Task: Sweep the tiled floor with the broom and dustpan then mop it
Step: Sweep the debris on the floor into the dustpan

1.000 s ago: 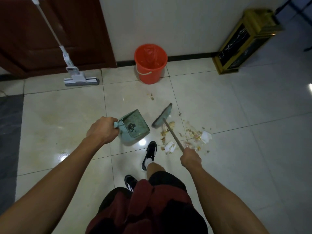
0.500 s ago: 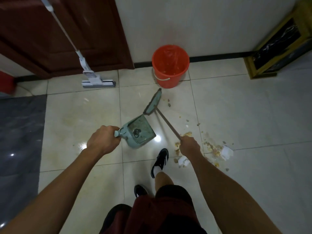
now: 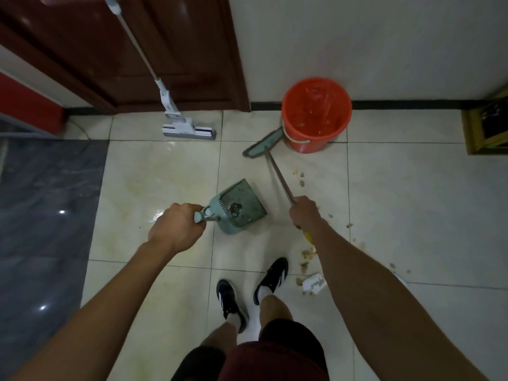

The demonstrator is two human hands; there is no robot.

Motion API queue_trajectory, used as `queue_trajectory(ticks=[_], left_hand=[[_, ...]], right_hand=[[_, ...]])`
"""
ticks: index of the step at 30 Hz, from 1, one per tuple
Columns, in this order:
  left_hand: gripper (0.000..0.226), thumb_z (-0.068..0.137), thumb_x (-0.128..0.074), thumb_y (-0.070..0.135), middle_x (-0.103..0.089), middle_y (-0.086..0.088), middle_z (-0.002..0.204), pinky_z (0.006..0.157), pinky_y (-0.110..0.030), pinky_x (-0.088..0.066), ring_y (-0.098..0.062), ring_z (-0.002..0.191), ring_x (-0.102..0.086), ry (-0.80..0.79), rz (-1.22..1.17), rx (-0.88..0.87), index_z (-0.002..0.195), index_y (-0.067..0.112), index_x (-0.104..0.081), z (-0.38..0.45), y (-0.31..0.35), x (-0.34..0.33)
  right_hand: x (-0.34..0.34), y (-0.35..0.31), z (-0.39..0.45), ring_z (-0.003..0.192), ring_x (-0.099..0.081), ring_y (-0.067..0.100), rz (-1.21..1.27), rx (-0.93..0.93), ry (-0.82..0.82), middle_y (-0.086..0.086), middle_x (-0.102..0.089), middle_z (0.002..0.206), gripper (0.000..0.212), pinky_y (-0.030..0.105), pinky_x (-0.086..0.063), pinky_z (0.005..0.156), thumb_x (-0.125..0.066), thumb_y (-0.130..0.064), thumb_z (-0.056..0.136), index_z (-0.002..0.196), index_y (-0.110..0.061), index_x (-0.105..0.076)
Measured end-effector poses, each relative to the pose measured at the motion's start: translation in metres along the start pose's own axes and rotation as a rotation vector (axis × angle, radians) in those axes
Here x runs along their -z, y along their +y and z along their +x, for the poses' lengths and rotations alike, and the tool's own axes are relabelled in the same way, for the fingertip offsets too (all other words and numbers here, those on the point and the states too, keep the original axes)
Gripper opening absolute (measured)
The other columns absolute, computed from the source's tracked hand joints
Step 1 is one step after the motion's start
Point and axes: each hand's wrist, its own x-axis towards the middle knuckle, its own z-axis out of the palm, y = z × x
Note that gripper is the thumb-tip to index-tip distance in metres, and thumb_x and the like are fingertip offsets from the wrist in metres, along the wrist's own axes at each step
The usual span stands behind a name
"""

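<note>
We are gripping the dustpan (image 3: 238, 207) by its handle in our left hand (image 3: 176, 226), fingers curled tight round it, and we are holding the broom (image 3: 272, 163) by its stick in our right hand (image 3: 305, 213), also wrapped round it. The two hands are working apart, with the dustpan between them. The broom head is reaching out beside the orange bucket (image 3: 316, 114), apparently touching its base, well ahead of the dustpan's mouth.

What we are risking here: the crumbs (image 3: 308, 257) and the scrap of paper (image 3: 314, 283) are lying near our right foot, behind the broom head, so a stroke started from the bucket may be dragging only the few bits near the stick and leaving the main pile. A hard pull could be knocking the bucket, and we cannot tell whether it is holding water. The dustpan is tilting up off the floor, it seems, so anything swept at it now could be sliding under its lip. Our shoes (image 3: 270, 279) are standing just beside the pile, and a step could be treading dirt across the shiny tiles (image 3: 154, 171).

Counting: we are seeing one broom, one dustpan, one mop (image 3: 189, 129) leaning at the dark door (image 3: 170, 50), one bucket, one paper scrap, two shoes, and loose crumbs too many and too small to number.
</note>
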Motion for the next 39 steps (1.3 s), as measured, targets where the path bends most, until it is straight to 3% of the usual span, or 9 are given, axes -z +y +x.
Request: queue_trajectory(ticks=[6, 12, 18, 24, 27, 29, 31, 34, 39], left_hand=[[0.010, 0.091, -0.063, 0.030, -0.063, 0.004, 0.072, 0.052, -0.025, -0.039, -0.016, 0.062, -0.059, 0.008, -0.016, -0.011, 0.085, 0.029, -0.070, 0.011, -0.003, 0.006], [0.012, 0.091, -0.061, 0.029, -0.064, 0.003, 0.072, 0.056, -0.029, -0.048, -0.019, 0.064, -0.061, -0.041, 0.052, -0.090, 0.082, 0.029, -0.069, 0.022, -0.005, 0.007], [0.012, 0.093, -0.061, 0.032, -0.066, 0.004, 0.075, 0.060, -0.033, -0.055, -0.019, 0.066, -0.062, -0.070, 0.106, -0.213, 0.091, 0.031, -0.073, 0.026, -0.022, 0.011], [0.015, 0.094, -0.063, 0.030, -0.066, 0.008, 0.074, 0.060, -0.031, -0.053, -0.014, 0.064, -0.062, -0.099, 0.100, -0.342, 0.102, 0.032, -0.076, 0.031, -0.038, 0.010], [0.018, 0.094, -0.063, 0.028, -0.070, 0.002, 0.079, 0.067, -0.038, -0.059, -0.019, 0.067, -0.064, -0.113, 0.108, -0.396, 0.106, 0.028, -0.076, 0.027, -0.041, 0.004], [0.018, 0.094, -0.063, 0.027, -0.069, 0.000, 0.080, 0.068, -0.041, -0.059, -0.022, 0.069, -0.064, -0.120, 0.134, -0.426, 0.107, 0.028, -0.075, 0.023, -0.041, 0.000], [0.017, 0.094, -0.063, 0.028, -0.069, -0.001, 0.081, 0.068, -0.041, -0.059, -0.024, 0.070, -0.064, -0.127, 0.161, -0.444, 0.107, 0.030, -0.075, 0.018, -0.038, -0.004], [0.018, 0.092, -0.063, 0.028, -0.070, -0.003, 0.085, 0.069, -0.040, -0.059, -0.027, 0.074, -0.065, -0.118, 0.201, -0.465, 0.105, 0.032, -0.075, 0.011, -0.028, -0.009], [0.016, 0.091, -0.062, 0.029, -0.071, -0.008, 0.088, 0.068, -0.039, -0.057, -0.033, 0.078, -0.066, -0.096, 0.269, -0.506, 0.101, 0.028, -0.075, -0.007, -0.007, -0.027]], right_hand=[[0.007, -0.013, 0.027, 0.106, -0.062, 0.041, -0.063, -0.022, -0.019, 0.025, -0.058, 0.123, 0.036, 0.046, -0.055, 0.091, -0.043, -0.009, 0.099, 0.133, 0.003, -0.049], [-0.007, 0.006, 0.004, 0.088, -0.068, 0.040, -0.006, -0.084, -0.057, 0.026, -0.065, 0.101, 0.025, 0.046, -0.059, 0.076, -0.042, -0.007, 0.098, 0.112, 0.006, -0.059], [-0.039, 0.038, -0.052, 0.097, -0.067, 0.036, 0.078, -0.169, -0.017, 0.023, -0.066, 0.113, 0.033, 0.035, -0.055, 0.076, -0.042, -0.008, 0.100, 0.126, 0.002, -0.060], [-0.081, 0.063, -0.108, 0.087, -0.065, 0.031, 0.175, -0.284, 0.082, 0.023, -0.066, 0.109, 0.029, 0.033, -0.052, 0.068, -0.043, -0.008, 0.100, 0.120, 0.003, -0.060], [-0.097, 0.073, -0.126, 0.065, -0.055, 0.021, 0.168, -0.318, 0.119, 0.017, -0.063, 0.099, 0.027, 0.024, -0.045, 0.054, -0.044, -0.008, 0.100, 0.116, 0.004, -0.060], [-0.104, 0.080, -0.135, 0.063, -0.054, 0.020, 0.169, -0.347, 0.145, 0.017, -0.064, 0.097, 0.027, 0.022, -0.041, 0.049, -0.044, -0.009, 0.099, 0.114, 0.005, -0.061], [-0.109, 0.087, -0.146, 0.075, -0.061, 0.025, 0.161, -0.380, 0.169, 0.018, -0.067, 0.106, 0.026, 0.024, -0.047, 0.053, -0.045, -0.010, 0.098, 0.115, 0.002, -0.060], [-0.114, 0.099, -0.164, 0.094, -0.068, 0.032, 0.145, -0.430, 0.187, 0.016, -0.065, 0.111, 0.024, 0.039, -0.059, 0.078, -0.049, -0.011, 0.096, 0.116, -0.001, -0.056], [-0.125, 0.142, -0.198, 0.107, -0.066, 0.030, 0.120, -0.489, 0.246, 0.013, -0.062, 0.116, 0.027, 0.042, -0.056, 0.090, -0.051, -0.013, 0.095, 0.120, -0.004, -0.056]])
